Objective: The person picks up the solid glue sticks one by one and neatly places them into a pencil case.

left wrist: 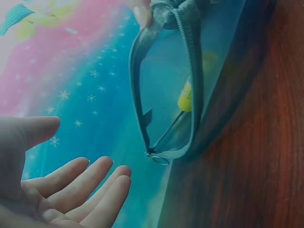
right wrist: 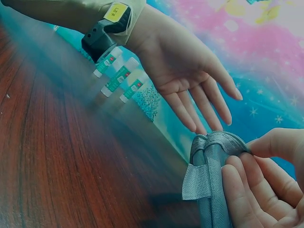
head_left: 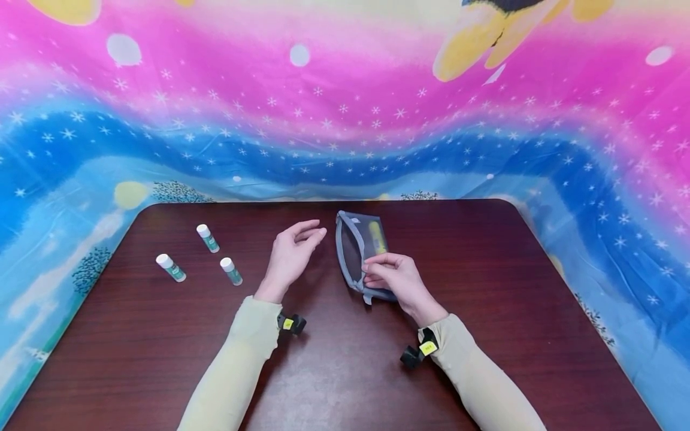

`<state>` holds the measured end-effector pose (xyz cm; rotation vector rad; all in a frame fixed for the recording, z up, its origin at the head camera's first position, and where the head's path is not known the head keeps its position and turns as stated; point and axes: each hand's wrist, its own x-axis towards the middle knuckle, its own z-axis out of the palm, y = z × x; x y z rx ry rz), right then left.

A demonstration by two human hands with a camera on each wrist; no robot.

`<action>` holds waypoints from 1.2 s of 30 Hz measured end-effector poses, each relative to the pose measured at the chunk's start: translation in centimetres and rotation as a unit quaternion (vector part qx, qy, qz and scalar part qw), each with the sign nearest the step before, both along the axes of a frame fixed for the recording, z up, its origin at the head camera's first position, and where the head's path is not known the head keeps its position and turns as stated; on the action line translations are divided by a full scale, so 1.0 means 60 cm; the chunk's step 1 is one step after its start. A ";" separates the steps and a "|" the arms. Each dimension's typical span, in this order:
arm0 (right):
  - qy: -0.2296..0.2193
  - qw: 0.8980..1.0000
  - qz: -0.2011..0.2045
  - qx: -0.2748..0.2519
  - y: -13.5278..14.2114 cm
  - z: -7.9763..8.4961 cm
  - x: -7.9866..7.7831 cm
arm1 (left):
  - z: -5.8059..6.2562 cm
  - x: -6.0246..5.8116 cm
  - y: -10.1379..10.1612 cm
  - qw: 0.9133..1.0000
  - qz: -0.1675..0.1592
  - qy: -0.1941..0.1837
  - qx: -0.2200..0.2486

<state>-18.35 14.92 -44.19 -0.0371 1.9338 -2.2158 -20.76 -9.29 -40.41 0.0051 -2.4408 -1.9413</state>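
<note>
A grey zippered mesh pouch (head_left: 350, 254) lies on the table with its zip undone and its mouth gaping toward the left. Something yellow (head_left: 375, 233) shows through its see-through side; in the left wrist view this yellow item (left wrist: 186, 97) is inside, its kind unclear. My right hand (head_left: 396, 278) pinches the pouch's near zipper edge between thumb and fingers. To the left of the mouth, my left hand (head_left: 291, 254) hovers apart from it, fingers extended and holding nothing. Three glue sticks with white caps, one glue stick (head_left: 208, 239) farthest back, another (head_left: 171, 267) leftmost, the last (head_left: 231, 271) nearest my left hand, stand on the left.
The dark brown wooden table (head_left: 334, 371) has rounded far corners. A colourful printed cloth (head_left: 345, 120) hangs behind it and along both sides. Each wrist carries a small black camera, one camera (head_left: 293, 324) on the left and one (head_left: 412, 357) on the right.
</note>
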 end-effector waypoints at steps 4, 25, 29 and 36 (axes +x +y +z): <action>0.000 1.000 0.001 0.001 0.000 0.000 0.000 | 0.007 0.003 -0.005 1.000 0.001 0.010 -0.004; 0.001 1.000 0.009 0.004 0.004 -0.001 0.000 | 0.041 0.026 -0.037 0.999 0.008 0.043 0.016; 0.001 1.000 0.008 0.003 0.004 -0.001 -0.001 | 0.043 0.028 -0.044 0.999 0.008 0.047 0.018; 0.000 1.000 0.001 0.002 0.002 -0.001 -0.001 | 0.045 0.030 -0.057 0.998 0.011 0.049 0.029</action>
